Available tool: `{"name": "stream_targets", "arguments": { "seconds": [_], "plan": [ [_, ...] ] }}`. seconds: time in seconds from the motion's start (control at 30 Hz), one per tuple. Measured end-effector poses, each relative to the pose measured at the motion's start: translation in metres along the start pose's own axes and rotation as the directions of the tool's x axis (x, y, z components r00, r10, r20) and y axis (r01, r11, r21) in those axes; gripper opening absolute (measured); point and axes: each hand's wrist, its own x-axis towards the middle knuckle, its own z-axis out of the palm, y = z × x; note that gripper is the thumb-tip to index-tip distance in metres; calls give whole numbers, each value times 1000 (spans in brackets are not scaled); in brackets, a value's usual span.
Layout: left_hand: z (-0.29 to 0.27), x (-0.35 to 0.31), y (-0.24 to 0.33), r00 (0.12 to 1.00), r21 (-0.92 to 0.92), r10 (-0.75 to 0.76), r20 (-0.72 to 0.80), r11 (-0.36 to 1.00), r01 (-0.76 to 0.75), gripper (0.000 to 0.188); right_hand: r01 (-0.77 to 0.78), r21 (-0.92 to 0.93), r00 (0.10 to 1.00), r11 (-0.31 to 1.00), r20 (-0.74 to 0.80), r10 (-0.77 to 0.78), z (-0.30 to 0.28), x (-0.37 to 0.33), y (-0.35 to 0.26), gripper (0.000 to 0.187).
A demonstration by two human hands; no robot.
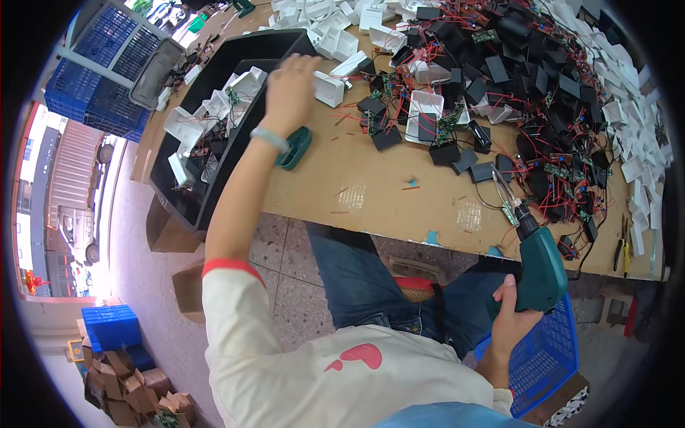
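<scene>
Right hand [515,322] wrapped round green power driver [541,271], over worktop's [385,203] front edge, toward right corner | left hand [291,93] by black bin [191,212], left edge, grasp can't be told | best keep driver nose off circuit boards [556,170]

The left hand [291,91] is blurred; whatever it may hold cannot be told.

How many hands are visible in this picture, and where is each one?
2. The left hand appears at the right edge of the black tray; the right hand holds the green tool. I see no others.
</scene>
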Motion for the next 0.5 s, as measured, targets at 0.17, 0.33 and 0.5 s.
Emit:
{"name": "stream_targets", "arguments": {
  "seconds": [0.17,0.33,0.5],
  "plan": [
    [23,-2,-3,954,183,-105,280,982,54,13,-1,78,996,997,-94,8,-2,-5,-3,25],
    [-26,-11,44,953,-1,-286,103,958,287,13,-4,43,995,999,-103,8,-15,1,5,29],
    [-76,-31,161,915,-386,-215,343,855,346,14,-44,-12,997,999,-64,43,-7,8,3,28]
  ]
}}
